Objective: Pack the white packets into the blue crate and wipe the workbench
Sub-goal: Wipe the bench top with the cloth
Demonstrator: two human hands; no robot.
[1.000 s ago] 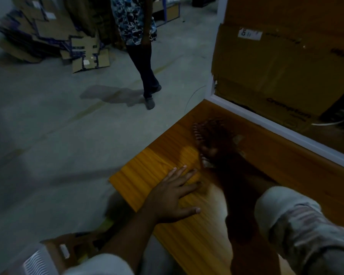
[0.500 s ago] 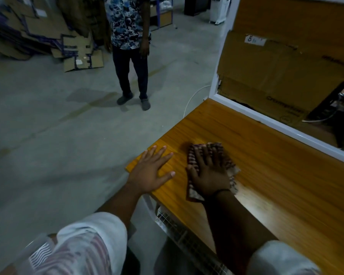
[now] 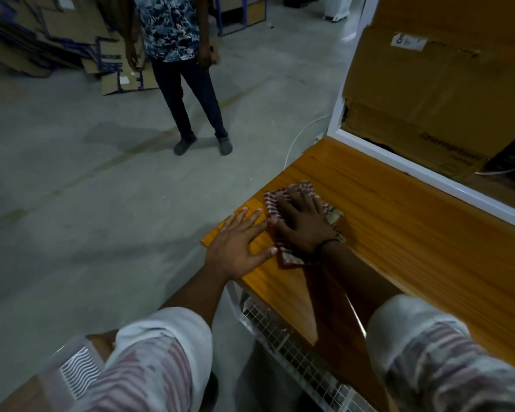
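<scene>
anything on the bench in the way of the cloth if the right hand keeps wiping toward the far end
Nothing visible does. The right hand lies flat on the checked cloth near the workbench corner, and the wood beyond it shows bare up to the white frame. The left hand rests flat beside the cloth, at the bench's end.

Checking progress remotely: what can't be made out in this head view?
- Cloth: mostly covered by the right hand.
- Workbench: right part cut off by the frame edge.
- Blue crate and white packets: not in view.
- Box label: blurred, unreadable.
- Left hand: flat on the bench corner, holding nothing.
</scene>
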